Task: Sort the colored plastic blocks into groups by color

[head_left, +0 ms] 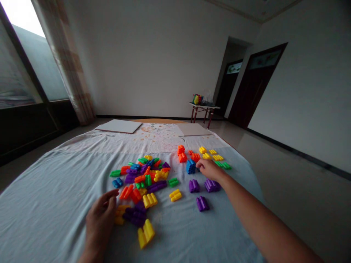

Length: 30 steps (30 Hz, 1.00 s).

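My left hand (101, 215) hovers at the left of a mixed heap of plastic building blocks, its fingers loosely bent and apart, holding nothing visible. Closest to it are a yellow block (120, 214), orange blocks (126, 192) and dark purple blocks (136, 215). On the right, my right hand (210, 169) has its fingers closed at the right side of the blue blocks (191, 166); a bit of blue shows under the fingertips, which partly hide it. Purple blocks (212, 185) lie just below that hand, green ones (223, 165) beyond it.
Orange blocks (181, 153) and yellow blocks (206, 155) stand in groups farther back. Two flat boards, one white (119, 126) and one beige (193, 129), rest at the far end of the cloth-covered table (63, 179). A small side table (204, 107) holds a colourful bag.
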Tool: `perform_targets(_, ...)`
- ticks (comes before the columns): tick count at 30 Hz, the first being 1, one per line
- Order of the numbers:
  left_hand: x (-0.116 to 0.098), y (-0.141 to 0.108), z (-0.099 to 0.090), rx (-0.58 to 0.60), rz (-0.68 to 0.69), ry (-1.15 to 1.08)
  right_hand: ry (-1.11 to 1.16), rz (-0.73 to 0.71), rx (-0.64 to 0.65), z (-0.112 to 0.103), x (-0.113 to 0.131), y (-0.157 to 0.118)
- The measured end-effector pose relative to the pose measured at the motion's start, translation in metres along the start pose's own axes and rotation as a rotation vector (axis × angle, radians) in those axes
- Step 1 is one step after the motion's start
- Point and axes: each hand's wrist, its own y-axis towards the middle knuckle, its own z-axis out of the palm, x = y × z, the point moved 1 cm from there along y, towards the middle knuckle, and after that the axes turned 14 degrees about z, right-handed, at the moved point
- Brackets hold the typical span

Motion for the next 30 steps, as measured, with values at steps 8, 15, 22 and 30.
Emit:
perform_targets(8,0.001,0.000,-0.001,-0.001,0.014,0.024,-0.169,-0.022,0.228,0.016,-0.005,-0.001)
perform_targets(15,0.000,0.000,-0.001,-0.001,0.008,0.013,-0.210,-0.037,0.239,0.027,-0.001,0.003)
perform_targets(22,0.009,0.001,0.001,0.020,-0.002,-0.005,-0.184,-0.041,0.174,0.034,-0.005,0.005)
perform_targets(30,-0.001,-0.001,-0.001,0.012,-0.050,-0.001,-0.143,-0.083,0.172,0.042,-0.001,0.009)
